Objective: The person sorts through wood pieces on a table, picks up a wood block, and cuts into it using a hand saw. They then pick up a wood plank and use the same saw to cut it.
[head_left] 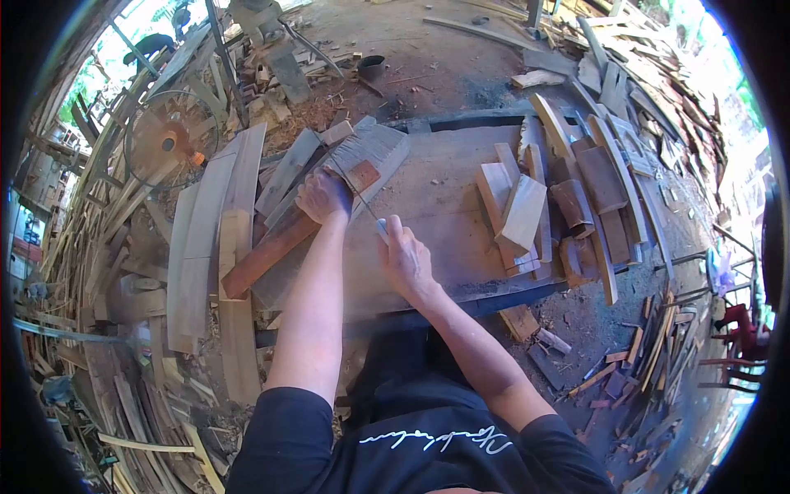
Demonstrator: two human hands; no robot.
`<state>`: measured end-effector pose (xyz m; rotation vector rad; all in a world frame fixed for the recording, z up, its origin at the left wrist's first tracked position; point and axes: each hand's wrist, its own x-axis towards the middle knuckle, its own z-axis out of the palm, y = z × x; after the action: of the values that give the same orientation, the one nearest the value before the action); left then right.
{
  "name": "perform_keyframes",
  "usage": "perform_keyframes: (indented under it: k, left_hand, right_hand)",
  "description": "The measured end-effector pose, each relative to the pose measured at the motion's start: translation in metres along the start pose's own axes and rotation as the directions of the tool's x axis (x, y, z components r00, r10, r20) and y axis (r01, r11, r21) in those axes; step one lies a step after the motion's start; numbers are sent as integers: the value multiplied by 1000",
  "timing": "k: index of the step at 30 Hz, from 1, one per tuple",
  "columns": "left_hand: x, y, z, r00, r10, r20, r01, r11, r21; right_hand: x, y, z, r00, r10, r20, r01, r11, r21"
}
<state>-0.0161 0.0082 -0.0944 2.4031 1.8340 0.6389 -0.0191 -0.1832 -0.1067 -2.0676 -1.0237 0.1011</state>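
On the workbench (428, 272), a reddish-brown wood piece (276, 255) lies slantwise, its upper end over a pale grooved block (383, 152). My left hand (323, 196) is wrapped round this reddish piece near its upper end. My right hand (405, 253) is closed round the light-coloured handle of a thin tool (360, 198). Its narrow blade or rod runs up and left across the wood, just past my left hand. A small reddish block end (363, 174) shows to the right of the thin tool.
Long boards (211, 239) lie at the bench's left side. Cut blocks (523, 212) and dark curved pieces (573, 206) are stacked on the right. A round fan (169, 144) stands at the upper left. Scrap wood covers the floor, and a dark bucket (371, 66) sits beyond the bench.
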Motion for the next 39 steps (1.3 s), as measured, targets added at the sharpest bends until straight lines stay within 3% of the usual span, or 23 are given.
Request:
perform_keyframes:
  k: [8,16,20,22,23,25,28,31,32,34,39]
  left_hand:
    - [0,1,1,1000,-18,-10,19,998,59]
    - [5,-6,11,999,14,-30,-13,1000,16]
    - [-2,1,-2,997,60,-49,-58,997,42]
    - [1,3,-4,1000,16,-11,-15,998,58]
    - [4,4,-2,998,-45,43,42,997,72]
    - [7,1,1,997,-45,57,41,997,67]
    - [8,-4,9,998,-45,46,44,999,22]
    - [4,-10,12,1000,5,12,-5,1000,15]
    - [5,-7,10,999,43,-11,-42,999,30]
    - [3,-5,8,999,51,-18,-49,997,54]
    - [10,-7,12,997,1,81,-9,995,95]
  right_hand:
    - [-3,5,0,998,-69,-12,69,997,22]
    - [-74,15,-54,998,40,41,-43,997,63]
    - [-6,7,-14,999,-15,-36,18,996,87]
    - [16,2,-7,999,26,32,-27,999,28]
    - [11,2,-11,999,34,19,-34,999,32]
    - [-20,5,-25,996,89,5,-88,986,142]
    - [-73,14,-54,993,118,29,-120,983,138]
    - [-60,11,-43,991,135,-6,-133,980,146]
    - [-42,15,-28,999,34,-34,-30,994,104]
    - [0,4,-10,1000,7,-23,-6,999,53]
    - [-27,5,-34,994,101,38,-105,985,136]
